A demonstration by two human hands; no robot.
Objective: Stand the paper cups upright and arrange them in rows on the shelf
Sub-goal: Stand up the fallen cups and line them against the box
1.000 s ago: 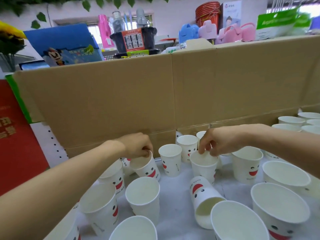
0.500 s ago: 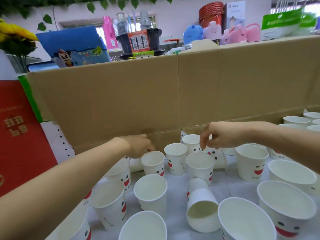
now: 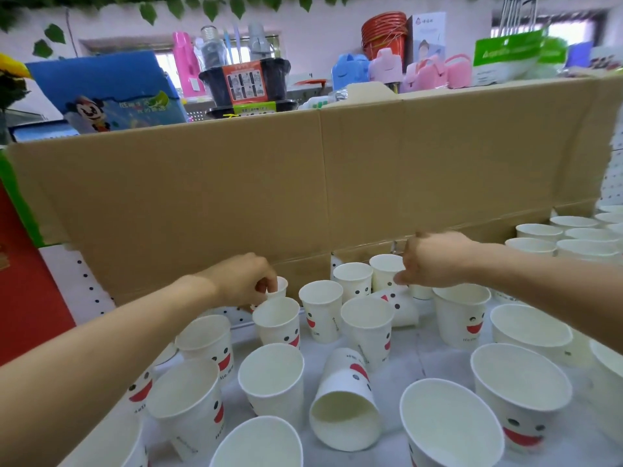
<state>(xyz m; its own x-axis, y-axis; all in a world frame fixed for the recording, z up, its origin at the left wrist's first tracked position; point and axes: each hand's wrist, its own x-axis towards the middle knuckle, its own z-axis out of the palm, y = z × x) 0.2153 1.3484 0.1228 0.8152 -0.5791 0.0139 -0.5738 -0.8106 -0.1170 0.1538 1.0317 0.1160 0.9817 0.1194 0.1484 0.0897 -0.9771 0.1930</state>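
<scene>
Paper cups [image 3: 322, 310] crowd the shelf [image 3: 424, 352] under the cardboard wall [image 3: 303, 197], one tipped cup [image 3: 345, 402] lying; left hand [image 3: 241, 281] pinches a small cup's rim [image 3: 279, 288], right hand [image 3: 431, 261] curled, grip unclear — light, crushable, so lift by rims.

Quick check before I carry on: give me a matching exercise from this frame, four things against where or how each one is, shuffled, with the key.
Things:
1. left hand
2. right hand
3. tipped cup
4. cardboard wall

States:
A. lying on its side, mouth toward the camera
B. standing upright behind all the cups
C. pinching the rim of a small cup at the back left
D. reaching over the cups at the back, right of centre

Pairs: 1-C, 2-D, 3-A, 4-B
</scene>
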